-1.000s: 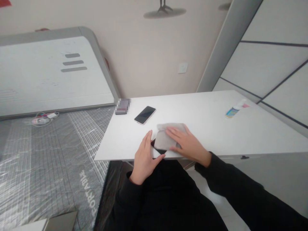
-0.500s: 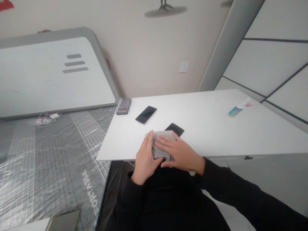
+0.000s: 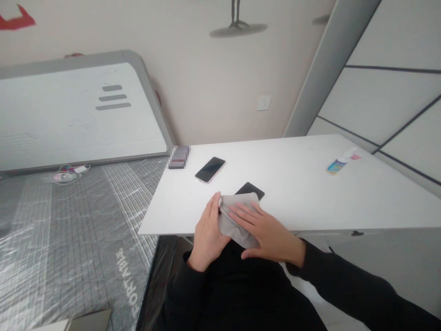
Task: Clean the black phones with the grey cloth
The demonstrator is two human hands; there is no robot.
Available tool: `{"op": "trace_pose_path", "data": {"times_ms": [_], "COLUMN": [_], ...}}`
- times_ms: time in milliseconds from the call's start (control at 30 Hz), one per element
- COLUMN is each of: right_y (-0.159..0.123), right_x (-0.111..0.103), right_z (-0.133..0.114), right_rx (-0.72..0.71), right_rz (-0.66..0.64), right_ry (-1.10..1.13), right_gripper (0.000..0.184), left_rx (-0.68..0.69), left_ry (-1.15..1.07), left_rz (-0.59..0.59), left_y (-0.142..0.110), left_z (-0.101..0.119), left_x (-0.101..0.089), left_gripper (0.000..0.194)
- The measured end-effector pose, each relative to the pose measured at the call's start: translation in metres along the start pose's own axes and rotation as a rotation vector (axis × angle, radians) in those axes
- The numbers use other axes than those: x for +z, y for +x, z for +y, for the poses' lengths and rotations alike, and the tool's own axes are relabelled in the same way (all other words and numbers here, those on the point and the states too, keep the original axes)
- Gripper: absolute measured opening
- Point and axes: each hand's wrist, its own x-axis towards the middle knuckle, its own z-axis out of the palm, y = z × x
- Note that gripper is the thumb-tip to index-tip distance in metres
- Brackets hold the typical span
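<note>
A light grey cloth lies between my hands at the table's front edge. My left hand grips a flat thing from its left side. Only a dark sliver of that thing shows by the fingers; the cloth covers the rest, so I cannot tell its kind. Pressed on top of the cloth, my right hand has its fingers stretched over it and its thumb low. Just beyond the cloth, a dark smartphone lies on the table, partly hidden. Farther back on the left lies another smartphone with a black screen and pale edge.
The white table carries a small spray bottle with a blue label at right, beside a pink piece. A blurred-out box-like thing sits at the back left corner. Cables lie on plastic sheeting at left.
My right hand has slid slightly right and toward me, carrying the cloth with it. More of the cloth now hangs down between the hands. The view has tilted up a little.
</note>
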Motion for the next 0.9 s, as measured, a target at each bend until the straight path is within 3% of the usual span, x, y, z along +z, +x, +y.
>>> {"op": "trace_pose_path", "data": {"times_ms": [100,167,267,367,433,500,567,633,700,767,833,900], "right_y": [-0.002,-0.002,-0.003,-0.004,-0.003,-0.002,0.0,0.001,0.003,0.004,0.006,0.008], "right_x": [0.0,0.0,0.002,0.004,0.005,0.005,0.005,0.003,0.003,0.004,0.006,0.007], "right_z": [-0.002,-0.006,-0.013,-0.014,-0.015,-0.018,-0.021,-0.022,-0.021,-0.021,-0.018,-0.015], "right_rx": [0.134,0.189,0.046,0.19,0.262,0.161,0.084,0.171,0.242,0.124,0.029,0.156], "right_rz": [0.058,0.086,0.035,0.084,0.109,0.073,0.039,0.06,0.092,0.066,0.029,0.065], "right_ry": [-0.053,-0.071,-0.011,-0.043,-0.061,-0.019,0.018,-0.005,-0.027,0.018,0.052,0.006], "right_gripper": [0.087,0.093,0.107,0.091,0.096,0.109,0.106,0.092,0.092,0.103,0.102,0.087], "left_rx": [0.0,-0.001,-0.002,-0.001,-0.01,-0.02,-0.017,-0.002,0.002,-0.011,-0.023,-0.022], "left_ry": [0.017,0.016,0.006,0.021,0.027,0.022,0.021,0.026,0.027,0.018,0.016,0.02], "left_rz": [0.007,0.003,-0.006,0.009,0.016,0.008,0.004,0.005,0.009,0.003,0.0,-0.001], "left_y": [0.0,-0.001,-0.001,-0.001,0.0,0.0,-0.001,-0.001,-0.001,-0.002,-0.002,-0.002], "left_z": [-0.001,-0.001,-0.001,-0.001,-0.001,-0.001,-0.002,-0.002,-0.002,-0.002,-0.002,-0.001], "left_x": [0.0,0.0,0.0,0.0,0.0,0.0,0.0,0.0,0.0,0.001,0.001,0.001], "left_gripper": [0.106,0.106,0.106,0.104,0.104,0.106,0.106,0.104,0.104,0.104,0.105,0.106]}}
